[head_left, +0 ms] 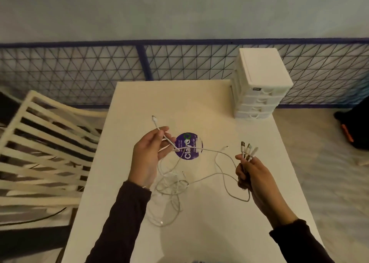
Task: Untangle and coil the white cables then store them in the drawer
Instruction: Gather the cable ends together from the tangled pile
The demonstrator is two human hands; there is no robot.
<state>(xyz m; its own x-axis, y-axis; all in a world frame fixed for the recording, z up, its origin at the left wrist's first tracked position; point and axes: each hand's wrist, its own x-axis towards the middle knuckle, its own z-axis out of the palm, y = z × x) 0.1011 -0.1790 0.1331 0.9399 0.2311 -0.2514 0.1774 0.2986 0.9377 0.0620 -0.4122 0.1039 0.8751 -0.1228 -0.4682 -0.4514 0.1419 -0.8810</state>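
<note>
Three plug ends (248,148) stand gripped in the right hand (251,175), while left-hand fingers (159,133) pinch another end of the white cables (173,185), knotted above the desk (199,103). Untangling continues; next, teasing loops apart before coiling. Drawer unit (257,83) waits closed.

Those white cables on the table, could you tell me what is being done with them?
A person is untangling them. The left hand pinches one cable near its plug, lifted off the table. The right hand grips a bunch of connector ends pointing up. The rest of the cables lie in a loose tangle between the hands, not coiled. The drawer unit stands at the far right corner, its drawers shut.
</note>
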